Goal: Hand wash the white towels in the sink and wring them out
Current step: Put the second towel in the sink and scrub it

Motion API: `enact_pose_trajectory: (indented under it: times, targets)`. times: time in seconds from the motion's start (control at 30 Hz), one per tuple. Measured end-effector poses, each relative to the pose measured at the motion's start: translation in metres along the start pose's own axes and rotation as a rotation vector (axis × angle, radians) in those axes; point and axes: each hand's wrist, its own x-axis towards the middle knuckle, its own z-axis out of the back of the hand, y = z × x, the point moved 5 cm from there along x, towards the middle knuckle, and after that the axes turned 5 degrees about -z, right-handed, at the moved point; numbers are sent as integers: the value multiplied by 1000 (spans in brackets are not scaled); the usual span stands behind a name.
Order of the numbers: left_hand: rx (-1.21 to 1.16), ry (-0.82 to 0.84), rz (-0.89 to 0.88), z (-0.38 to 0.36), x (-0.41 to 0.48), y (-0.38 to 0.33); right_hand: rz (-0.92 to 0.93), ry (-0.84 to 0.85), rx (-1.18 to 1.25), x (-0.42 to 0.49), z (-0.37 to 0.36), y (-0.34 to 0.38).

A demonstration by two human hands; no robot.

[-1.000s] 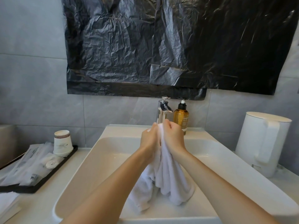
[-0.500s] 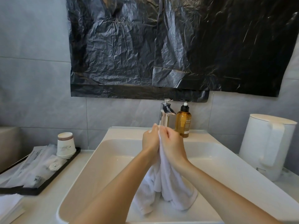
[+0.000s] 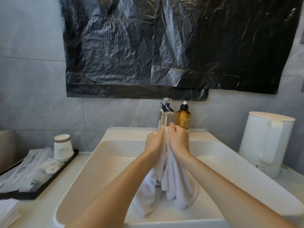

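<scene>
Grey-tiled bathroom wall, largely covered by crinkled black plastic sheeting above a white sink.

Head view. A white towel is held up over the basin, bunched at its top between both hands. Its lower folds hang down, and their ends are seen lying on the basin floor. The left hand is closed, fingers curled around the gathered top of the cloth. The right hand is likewise fisted on the same bunch, knuckles up, pressed close against the left. Both forearms are stretched forward over the near rim.

Behind the hands, a chrome tap is mounted at the back edge, with an amber pump bottle just beside it. On the counter to the right, a white lidded jug is set. On the left, a black tray is loaded with stacked paper cups and sealed packets. Whether water is running cannot be told.
</scene>
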Motion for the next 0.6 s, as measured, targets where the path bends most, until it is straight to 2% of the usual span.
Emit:
enact_pose_trajectory:
  times: [0.07, 0.13, 0.27, 0.43, 0.57, 0.6]
  targets:
    - [24, -144, -13, 10, 8, -2, 134, 67, -5, -20, -11, 5]
    - [-47, -189, 6, 16, 11, -2, 178, 106, -6, -27, -17, 10]
    - [-61, 12, -7, -2, -4, -1, -13, -12, 15, 7, -1, 3]
    - [-80, -164, -11, 11, 8, -4, 181, 101, -5, -25, -16, 7]
    - [-58, 16, 0, 0, -2, 1, -6, 12, 25, 4, -1, 6]
    - [-49, 13, -3, 0, 0, 1, -8, 11, 13, 0, 0, 5]
